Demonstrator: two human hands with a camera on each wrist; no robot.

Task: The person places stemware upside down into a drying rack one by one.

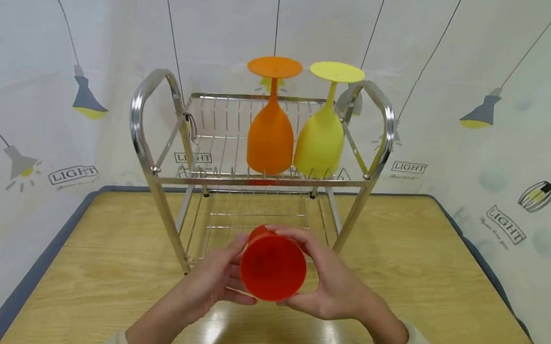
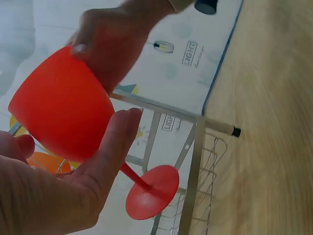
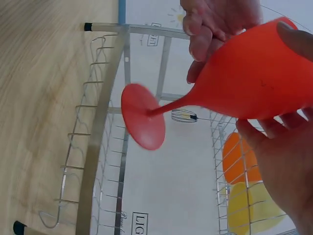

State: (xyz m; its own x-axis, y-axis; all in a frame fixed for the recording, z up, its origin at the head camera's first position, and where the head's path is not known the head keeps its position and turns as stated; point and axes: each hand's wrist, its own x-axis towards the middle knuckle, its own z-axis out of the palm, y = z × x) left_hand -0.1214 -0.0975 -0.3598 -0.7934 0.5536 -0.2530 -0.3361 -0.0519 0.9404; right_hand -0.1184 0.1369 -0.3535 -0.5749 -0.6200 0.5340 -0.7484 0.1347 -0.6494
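Note:
A red plastic goblet (image 1: 273, 266) is held in the air over the table, its mouth facing me. In both wrist views its stem and round foot (image 3: 143, 116) point away toward the dish rack (image 1: 256, 182). My right hand (image 1: 332, 286) grips the bowl from the right, thumb near the rim and fingers around the side. On the left, my left hand (image 1: 209, 281) has its fingers fairly straight alongside the bowl (image 2: 66, 107). An orange goblet (image 1: 271, 137) and a yellow goblet (image 1: 321, 143) stand upside down on the rack's upper tier, side by side.
The two-tier metal rack stands on a wooden table (image 1: 434, 287) ahead of my hands. Its curved end frames (image 1: 139, 116) rise on both sides, and a lower wire shelf (image 1: 256, 215) lies beneath. Behind hangs a white sheet (image 1: 448, 135) printed with lamps.

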